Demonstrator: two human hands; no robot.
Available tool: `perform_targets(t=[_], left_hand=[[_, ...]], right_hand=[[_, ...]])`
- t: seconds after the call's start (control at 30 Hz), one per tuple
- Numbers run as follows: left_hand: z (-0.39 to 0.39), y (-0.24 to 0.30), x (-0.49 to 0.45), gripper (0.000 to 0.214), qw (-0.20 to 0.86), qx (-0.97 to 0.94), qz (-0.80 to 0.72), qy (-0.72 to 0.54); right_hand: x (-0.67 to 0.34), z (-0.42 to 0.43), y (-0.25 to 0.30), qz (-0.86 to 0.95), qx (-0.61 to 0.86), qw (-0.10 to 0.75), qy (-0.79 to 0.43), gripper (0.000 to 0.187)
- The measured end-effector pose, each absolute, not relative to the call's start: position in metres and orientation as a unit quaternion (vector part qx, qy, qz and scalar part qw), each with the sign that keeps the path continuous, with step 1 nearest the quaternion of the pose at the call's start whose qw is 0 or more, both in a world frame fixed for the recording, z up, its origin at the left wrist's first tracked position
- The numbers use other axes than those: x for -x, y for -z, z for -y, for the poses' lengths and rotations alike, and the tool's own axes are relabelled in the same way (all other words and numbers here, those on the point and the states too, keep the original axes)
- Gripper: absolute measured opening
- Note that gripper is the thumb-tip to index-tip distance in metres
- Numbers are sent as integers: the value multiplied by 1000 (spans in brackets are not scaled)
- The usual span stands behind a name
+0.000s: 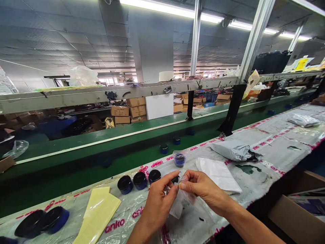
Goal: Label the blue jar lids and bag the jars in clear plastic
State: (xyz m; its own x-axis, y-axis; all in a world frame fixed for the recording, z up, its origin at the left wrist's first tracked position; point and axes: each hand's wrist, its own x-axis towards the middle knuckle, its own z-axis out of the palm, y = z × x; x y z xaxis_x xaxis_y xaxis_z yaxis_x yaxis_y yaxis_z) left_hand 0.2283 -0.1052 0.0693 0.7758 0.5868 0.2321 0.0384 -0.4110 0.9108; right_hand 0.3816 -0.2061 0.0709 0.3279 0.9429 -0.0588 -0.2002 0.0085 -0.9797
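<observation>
Both hands pinch a small clear plastic bag [177,208] above the covered bench. My left hand [160,196] has thumb and fingers closed on its one side. My right hand [204,189] grips its upper edge between thumb and forefinger. A dark shape shows between the fingers; I cannot make out whether it lies inside the bag. Just beyond my left hand stand several round blue containers with black tops, the nearest container [154,175] close to my knuckles. Another round container [179,160], wrapped in clear plastic, sits ahead of my hands.
Yellow label sheets [99,211] and more black-topped containers [54,218] lie to the left. White bags [219,173] and a grey plastic package [236,150] are on the right. Behind the bench runs a green conveyor [142,154] carrying containers, below a metal rail [142,89] with posts.
</observation>
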Motion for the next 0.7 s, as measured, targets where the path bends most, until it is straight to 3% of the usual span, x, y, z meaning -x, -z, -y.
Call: perform_targets(t=[0.17,0.4,0.5,0.7], left_hand=[[108,-67,-228,24,480,-796,-216,-298],[118,-30,-212,26,546,-750,-295,-228],[119,-27,-211,29,605,-701,-267,-267],[118,-36,-217,37,825,-428,-253,-270]], right_hand=[[-381,211,-66,345,550,596,-472,48],[-379,235,-47,448,602,584,-311,42],[-379,236,-40,428,572,602,-356,45],[-376,227,-34,359,514,600,-497,52]])
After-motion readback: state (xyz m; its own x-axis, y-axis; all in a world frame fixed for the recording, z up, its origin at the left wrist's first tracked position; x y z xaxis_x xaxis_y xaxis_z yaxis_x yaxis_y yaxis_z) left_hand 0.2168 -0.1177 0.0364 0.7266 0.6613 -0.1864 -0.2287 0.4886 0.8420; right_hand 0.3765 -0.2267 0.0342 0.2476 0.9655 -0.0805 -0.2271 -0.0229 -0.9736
